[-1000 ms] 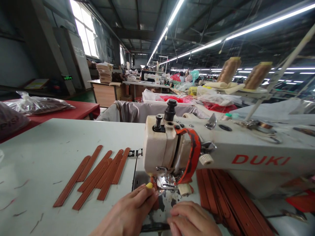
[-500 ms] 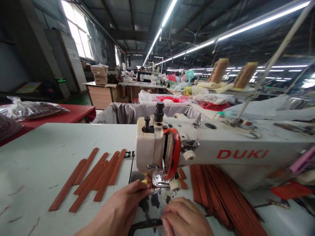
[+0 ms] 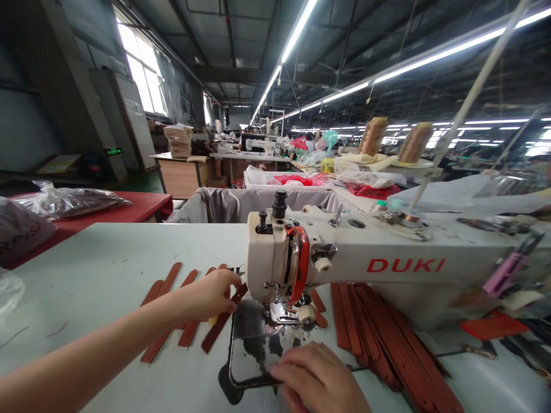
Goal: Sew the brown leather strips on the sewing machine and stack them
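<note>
Brown leather strap [image 3: 221, 323]: left of the presser foot [image 3: 279, 313], just beside the sewing machine [image 3: 387, 248], slanting with its upper end toward the machine head. Left hand [image 3: 217, 295] pinches it near that upper end, thumb against fingers. Whether the strap's lower end touches the tabletop [image 3: 107, 258]: cannot tell. Small yellow patch under the hand, nature unclear.

Right hand [image 3: 318, 373]: fingers together, loosely curled, at the front of the worn bed plate [image 3: 249, 338]; cannot tell whether it pinches anything.

Finished-looking straps [image 3: 189, 334] lie slantwise on the left, partly behind the left forearm. Larger pile of straps [image 3: 387, 338] right of the needle area, beneath the machine arm, marked "DUKI" in red. Beyond the arm: two brown thread cones [image 3: 372, 136], upright.
</note>
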`<state>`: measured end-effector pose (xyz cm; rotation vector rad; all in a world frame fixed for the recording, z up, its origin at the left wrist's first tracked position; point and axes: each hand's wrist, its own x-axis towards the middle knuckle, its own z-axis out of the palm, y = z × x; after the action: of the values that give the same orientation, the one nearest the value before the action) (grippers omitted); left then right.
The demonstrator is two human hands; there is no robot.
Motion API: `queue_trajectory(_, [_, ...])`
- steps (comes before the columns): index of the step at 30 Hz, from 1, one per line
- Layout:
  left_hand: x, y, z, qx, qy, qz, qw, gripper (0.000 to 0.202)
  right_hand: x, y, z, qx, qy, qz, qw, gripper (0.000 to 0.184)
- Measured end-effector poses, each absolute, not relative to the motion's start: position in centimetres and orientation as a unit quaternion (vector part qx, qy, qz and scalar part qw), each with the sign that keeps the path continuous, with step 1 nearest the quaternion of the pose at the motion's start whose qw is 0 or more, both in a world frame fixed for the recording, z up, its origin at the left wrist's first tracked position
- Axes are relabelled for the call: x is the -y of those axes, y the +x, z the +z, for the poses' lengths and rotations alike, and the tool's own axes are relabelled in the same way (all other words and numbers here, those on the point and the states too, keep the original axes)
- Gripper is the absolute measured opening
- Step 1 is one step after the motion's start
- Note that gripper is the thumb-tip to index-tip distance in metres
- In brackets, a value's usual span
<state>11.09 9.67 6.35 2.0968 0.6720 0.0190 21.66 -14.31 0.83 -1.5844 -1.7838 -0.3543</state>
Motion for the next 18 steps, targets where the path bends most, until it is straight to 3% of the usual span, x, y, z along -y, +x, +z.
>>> queue_trajectory(4, [-6.5,10.6,4.9,-0.279,0.805,-0.098,0.515,0.046,12.4,20.3,1.4,0.723,-0.581,-0.170,0.332,0.023])
queue_trajectory(7, [-3.9,10.7,4.3,-0.289,0.824,-0.056,0.484,0.041,11.4,20.2,1.9,0.764,-0.541,-0.196,0.291,0.036])
queue_trajectory(12, [-2.6,9.1,3.7,-0.236,0.918,0.110,0.298,0.019,11.7,21.6,2.0,0.773,-0.548,-0.179,0.264,0.053])
queue_trajectory(16, [-2.4,7.9,1.4,-0.001,0.955,0.274,0.118,0.044,11.8,22.2,1.2,0.768,-0.555,-0.185,0.259,0.047])
queue_trajectory(18, [-2.4,7.8,0.5,0.048,0.944,0.317,0.076,0.054,11.7,22.2,0.8,0.761,-0.556,-0.200,0.267,0.041])
